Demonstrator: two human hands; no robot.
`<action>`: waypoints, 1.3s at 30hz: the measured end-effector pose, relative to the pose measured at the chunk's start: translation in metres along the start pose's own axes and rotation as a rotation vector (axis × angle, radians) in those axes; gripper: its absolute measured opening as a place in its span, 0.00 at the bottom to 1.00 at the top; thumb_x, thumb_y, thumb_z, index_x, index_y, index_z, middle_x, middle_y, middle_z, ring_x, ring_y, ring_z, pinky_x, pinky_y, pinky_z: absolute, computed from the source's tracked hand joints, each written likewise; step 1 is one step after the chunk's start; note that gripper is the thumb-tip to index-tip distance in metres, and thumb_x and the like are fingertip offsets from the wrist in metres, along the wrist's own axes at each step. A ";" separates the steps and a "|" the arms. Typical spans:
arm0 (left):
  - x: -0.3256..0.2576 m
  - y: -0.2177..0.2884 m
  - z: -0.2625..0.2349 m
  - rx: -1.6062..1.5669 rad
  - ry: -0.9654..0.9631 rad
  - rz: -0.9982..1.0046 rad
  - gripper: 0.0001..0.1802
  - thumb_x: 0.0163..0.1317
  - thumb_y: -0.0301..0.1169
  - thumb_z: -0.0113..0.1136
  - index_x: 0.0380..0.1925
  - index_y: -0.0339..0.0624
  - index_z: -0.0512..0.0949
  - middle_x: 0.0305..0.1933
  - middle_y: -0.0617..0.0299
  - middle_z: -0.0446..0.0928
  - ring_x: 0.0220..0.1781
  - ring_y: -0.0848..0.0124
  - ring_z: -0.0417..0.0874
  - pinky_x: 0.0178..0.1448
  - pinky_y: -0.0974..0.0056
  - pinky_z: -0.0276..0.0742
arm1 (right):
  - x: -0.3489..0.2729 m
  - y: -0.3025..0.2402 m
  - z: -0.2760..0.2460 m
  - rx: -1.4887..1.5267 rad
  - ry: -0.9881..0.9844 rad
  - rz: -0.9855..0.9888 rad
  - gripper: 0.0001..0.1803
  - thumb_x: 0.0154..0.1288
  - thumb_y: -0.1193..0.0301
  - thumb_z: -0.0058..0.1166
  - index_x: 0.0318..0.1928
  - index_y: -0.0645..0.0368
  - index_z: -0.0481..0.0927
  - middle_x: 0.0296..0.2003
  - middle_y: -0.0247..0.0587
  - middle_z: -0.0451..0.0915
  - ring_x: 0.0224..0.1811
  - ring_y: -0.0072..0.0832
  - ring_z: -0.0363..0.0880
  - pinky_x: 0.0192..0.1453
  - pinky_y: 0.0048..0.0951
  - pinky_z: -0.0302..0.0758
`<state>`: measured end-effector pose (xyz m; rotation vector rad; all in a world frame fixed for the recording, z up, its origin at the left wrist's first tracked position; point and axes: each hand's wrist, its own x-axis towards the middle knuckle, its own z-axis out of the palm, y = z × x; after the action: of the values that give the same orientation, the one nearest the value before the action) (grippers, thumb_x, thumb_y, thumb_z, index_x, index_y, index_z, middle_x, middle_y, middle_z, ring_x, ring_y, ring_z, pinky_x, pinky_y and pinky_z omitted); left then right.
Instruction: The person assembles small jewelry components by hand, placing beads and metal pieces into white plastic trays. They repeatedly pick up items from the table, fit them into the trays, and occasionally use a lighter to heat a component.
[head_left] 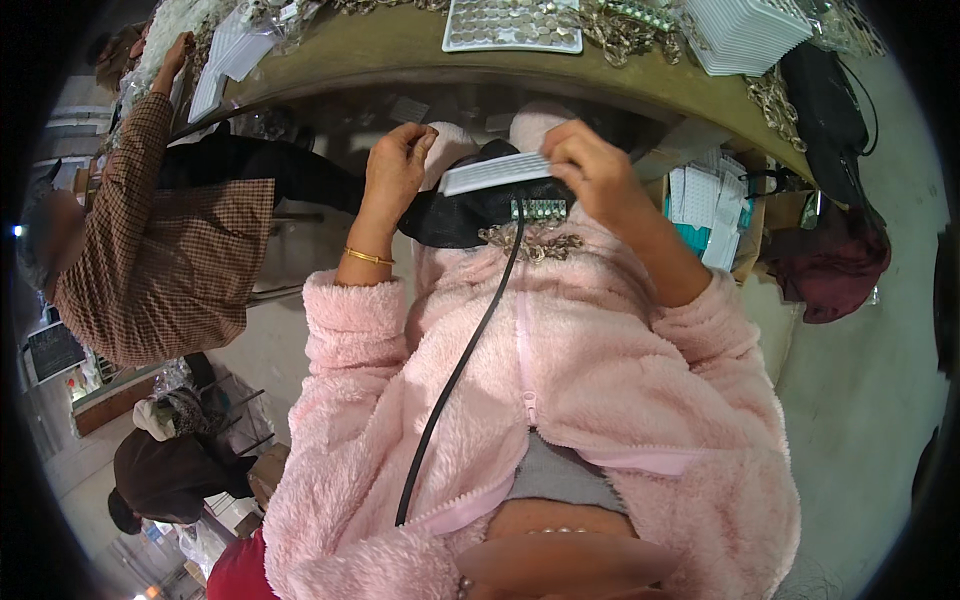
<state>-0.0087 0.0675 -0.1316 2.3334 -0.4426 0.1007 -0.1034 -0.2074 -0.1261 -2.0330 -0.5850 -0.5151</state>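
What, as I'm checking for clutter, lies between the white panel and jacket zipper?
In the head view, below the panel: black fabric, a strip of shiny pieces and a metallic tangle, with a black cable crossing.

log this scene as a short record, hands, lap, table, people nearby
left hand: raised near the ribbed tray's left end, fingertips together; whether it pinches anything is unclear
right hand: holding the right end of the white ribbed tray
lap: black fabric, metal chains
table: tray of round pieces, stacked white trays
nearby: person in checked jacket, left
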 end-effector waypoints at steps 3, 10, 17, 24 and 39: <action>-0.006 0.004 -0.006 -0.071 0.009 -0.049 0.10 0.65 0.31 0.63 0.40 0.34 0.84 0.35 0.48 0.84 0.34 0.61 0.84 0.41 0.62 0.78 | -0.013 0.012 -0.018 -0.209 0.122 0.011 0.08 0.57 0.81 0.59 0.35 0.62 0.73 0.39 0.42 0.78 0.39 0.41 0.80 0.42 0.34 0.77; -0.020 0.009 -0.020 -0.390 0.019 -0.091 0.12 0.68 0.31 0.62 0.41 0.30 0.84 0.32 0.62 0.84 0.31 0.75 0.78 0.38 0.69 0.74 | -0.107 0.034 -0.077 -0.442 0.189 0.291 0.09 0.61 0.87 0.55 0.38 0.65 0.71 0.37 0.48 0.75 0.38 0.39 0.78 0.42 0.28 0.75; -0.029 0.009 -0.042 -0.801 -0.056 -0.418 0.12 0.71 0.33 0.58 0.39 0.35 0.84 0.22 0.75 0.70 0.18 0.86 0.60 0.21 0.77 0.51 | -0.210 0.068 -0.128 -0.922 0.103 0.517 0.07 0.61 0.81 0.57 0.35 0.63 0.72 0.34 0.51 0.73 0.37 0.53 0.75 0.40 0.44 0.73; -0.038 0.018 -0.041 -0.939 -0.116 -0.456 0.14 0.71 0.37 0.59 0.40 0.35 0.83 0.25 0.75 0.69 0.19 0.88 0.58 0.23 0.78 0.51 | -0.194 0.093 -0.112 -0.847 0.190 0.583 0.09 0.58 0.80 0.62 0.37 0.64 0.75 0.39 0.50 0.77 0.42 0.49 0.78 0.45 0.42 0.76; -0.035 0.052 -0.022 -1.079 -0.189 -0.372 0.13 0.73 0.33 0.55 0.42 0.33 0.83 0.24 0.75 0.69 0.20 0.87 0.59 0.22 0.78 0.52 | 0.082 -0.005 -0.068 -0.724 0.307 -0.202 0.09 0.53 0.78 0.62 0.37 0.57 0.81 0.36 0.36 0.79 0.39 0.35 0.77 0.43 0.36 0.67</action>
<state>-0.0579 0.0584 -0.0880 1.3158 -0.0825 -0.4383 -0.0498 -0.2479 -0.0432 -2.4958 -0.4510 -1.2810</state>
